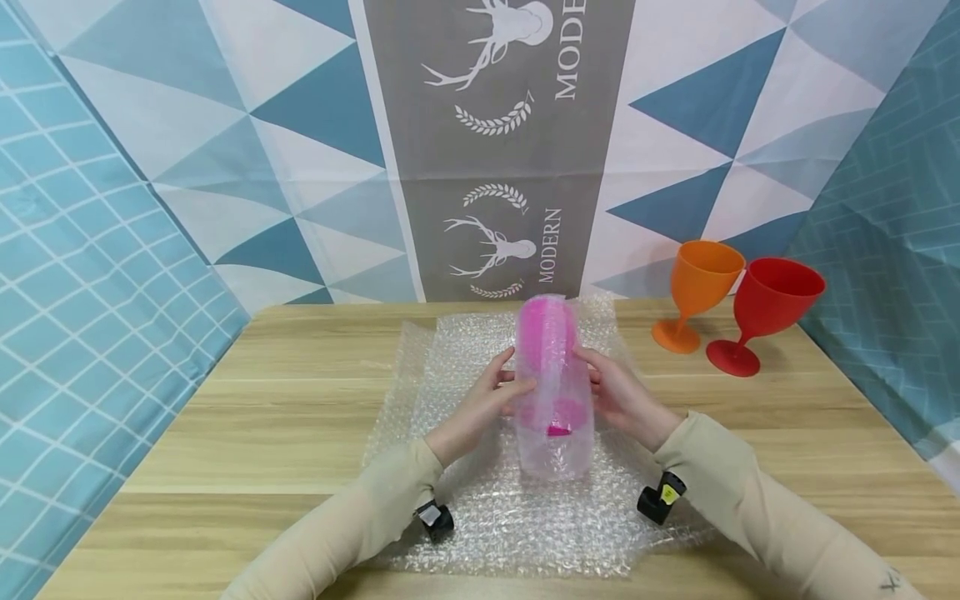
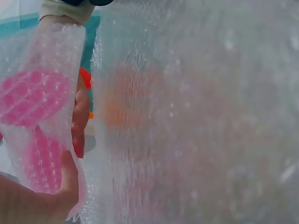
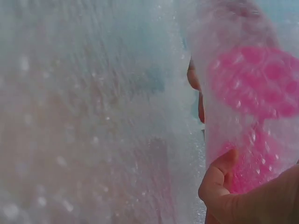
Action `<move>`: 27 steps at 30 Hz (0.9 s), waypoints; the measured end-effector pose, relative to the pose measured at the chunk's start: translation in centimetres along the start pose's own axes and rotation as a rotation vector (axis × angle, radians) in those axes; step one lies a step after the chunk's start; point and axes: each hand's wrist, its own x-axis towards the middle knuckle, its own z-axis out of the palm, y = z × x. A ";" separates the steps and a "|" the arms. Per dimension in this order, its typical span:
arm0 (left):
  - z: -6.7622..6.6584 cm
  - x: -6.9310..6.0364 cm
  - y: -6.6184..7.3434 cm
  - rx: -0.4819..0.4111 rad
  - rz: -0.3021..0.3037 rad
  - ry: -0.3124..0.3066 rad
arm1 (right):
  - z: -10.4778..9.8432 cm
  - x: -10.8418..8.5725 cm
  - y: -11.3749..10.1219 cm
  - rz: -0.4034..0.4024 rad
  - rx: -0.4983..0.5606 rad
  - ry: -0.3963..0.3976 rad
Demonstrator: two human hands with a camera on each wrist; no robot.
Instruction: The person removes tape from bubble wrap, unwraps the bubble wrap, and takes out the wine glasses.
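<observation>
A pink goblet (image 1: 546,333) is rolled inside a tube of bubble wrap (image 1: 558,462), its bowl toward the far end and its round base nearer me. My left hand (image 1: 480,406) holds the left side of the roll, thumb over the front. On the opposite side, my right hand (image 1: 626,396) grips the roll. Through the plastic, the pink base (image 2: 35,97) shows in the left wrist view. Blurred bubble wrap fills much of both wrist views. Underneath lies a spread bubble wrap sheet (image 1: 480,525) on the wooden table (image 1: 247,433).
An orange goblet (image 1: 703,279) and a red goblet (image 1: 774,296) stand upright at the table's back right. A patterned cloth backdrop (image 1: 517,158) rises behind the table, with blue tile-patterned cloth (image 1: 90,250) at the left.
</observation>
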 end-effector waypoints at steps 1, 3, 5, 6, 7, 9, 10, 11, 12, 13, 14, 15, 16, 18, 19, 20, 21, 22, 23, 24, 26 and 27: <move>0.0 0.0 0.0 -0.001 0.002 -0.008 | 0.0 -0.1 0.1 0.000 -0.009 -0.008; -0.1 -0.1 -0.2 0.006 -0.002 -0.026 | -0.2 -0.2 0.2 -0.012 -0.046 -0.030; -0.1 -0.2 -0.3 0.029 -0.016 -0.036 | -0.4 -0.2 0.4 -0.028 -0.082 -0.043; -0.1 -0.2 -0.4 0.039 -0.025 -0.040 | -0.4 -0.1 0.5 -0.034 -0.099 -0.048; -0.1 -0.2 -0.5 0.041 -0.030 -0.047 | -0.5 -0.1 0.6 -0.036 -0.115 -0.054; 0.0 -0.2 -0.6 0.037 -0.030 -0.061 | -0.7 0.0 0.8 -0.028 -0.146 -0.065; 0.0 -0.2 -0.6 0.031 -0.028 -0.071 | -0.7 0.0 0.9 -0.023 -0.160 -0.067; -0.1 -0.2 -0.7 0.035 -0.028 -0.081 | -0.8 0.0 1.0 -0.016 -0.175 -0.068; -0.1 -0.1 -0.7 0.042 -0.026 -0.091 | -0.9 0.0 1.1 -0.012 -0.194 -0.075; -0.2 -0.1 -0.8 0.043 -0.028 -0.102 | -1.0 0.0 1.2 -0.008 -0.215 -0.087; -0.2 0.0 -0.9 0.048 -0.033 -0.110 | -1.2 0.0 1.3 -0.002 -0.231 -0.099; -0.3 0.0 -0.9 0.054 -0.037 -0.117 | -1.3 0.1 1.4 0.001 -0.245 -0.112; -0.3 0.0 -1.0 0.060 -0.044 -0.123 | -1.5 0.2 1.4 0.007 -0.255 -0.128; -0.4 0.1 -1.1 0.071 -0.051 -0.132 | -1.8 0.4 1.5 0.024 -0.244 -0.164; -0.4 0.2 -1.1 0.072 -0.054 -0.135 | -1.8 0.4 1.4 0.030 -0.231 -0.180; -0.4 0.2 -1.1 0.078 -0.052 -0.138 | -1.9 0.5 1.4 0.035 -0.217 -0.181; -0.4 0.3 -1.1 0.080 -0.049 -0.142 | -1.8 0.6 1.3 0.040 -0.202 -0.174; -0.4 0.3 -1.1 0.083 -0.049 -0.145 | -1.7 0.7 1.2 0.044 -0.189 -0.167; -0.4 0.3 -1.1 0.087 -0.051 -0.146 | -1.6 0.7 1.2 0.044 -0.182 -0.161; -0.4 0.3 -1.1 0.093 -0.055 -0.146 | -1.5 0.8 1.1 0.039 -0.185 -0.157; -0.5 0.3 -1.1 0.111 -0.059 -0.151 | -1.2 0.9 1.1 0.027 -0.205 -0.146; -0.5 0.3 -1.0 0.122 -0.060 -0.155 | -1.1 1.0 1.1 0.026 -0.210 -0.146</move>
